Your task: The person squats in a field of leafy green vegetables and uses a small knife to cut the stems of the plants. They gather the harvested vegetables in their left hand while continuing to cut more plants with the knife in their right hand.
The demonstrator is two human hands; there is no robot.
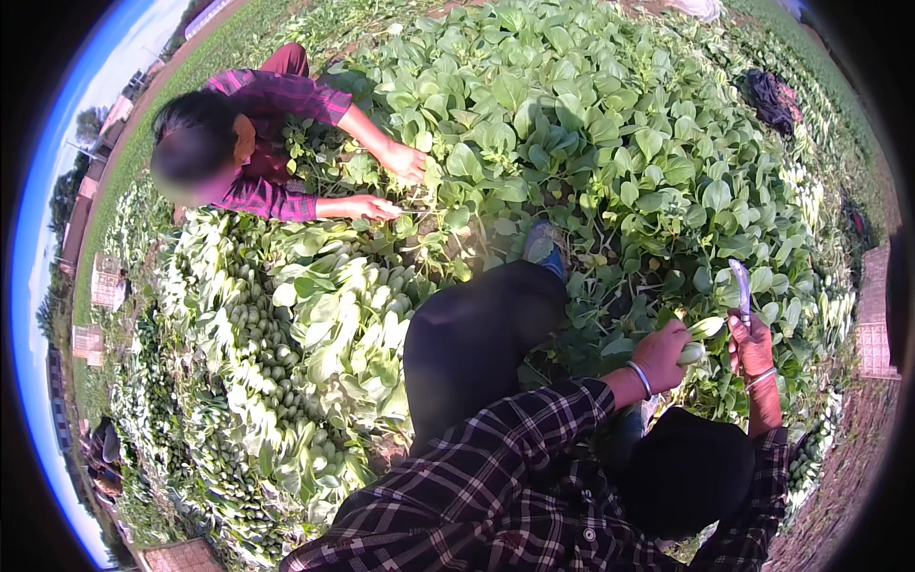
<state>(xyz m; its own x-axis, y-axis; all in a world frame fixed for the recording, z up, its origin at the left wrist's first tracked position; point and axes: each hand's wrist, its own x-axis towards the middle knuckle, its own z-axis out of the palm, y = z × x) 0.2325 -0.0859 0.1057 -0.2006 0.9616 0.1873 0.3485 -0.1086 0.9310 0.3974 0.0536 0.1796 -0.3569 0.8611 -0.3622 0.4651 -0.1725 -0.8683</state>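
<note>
My left hand (662, 355) is closed around the stems of cut bok choy (692, 353), their pale bases pointing right. Just to its right, my right hand (750, 346) grips a small knife (741, 284) with a curved blade, held upright. The blade stands apart from the bok choy. Each wrist has a metal bangle. Growing leafy greens (643, 179) spread beneath and beyond both hands. My bent knee in dark trousers and a blue shoe (545, 247) lie left of the hands, among the leaves.
A co-worker in a plaid shirt (279, 100) crouches at the upper left, both hands in the plants, one on a thin tool. Harvested bok choy (264, 357) lies in rows at the left. Crates (107, 282) stand at the far left, and dark clothing (770, 101) lies at the upper right.
</note>
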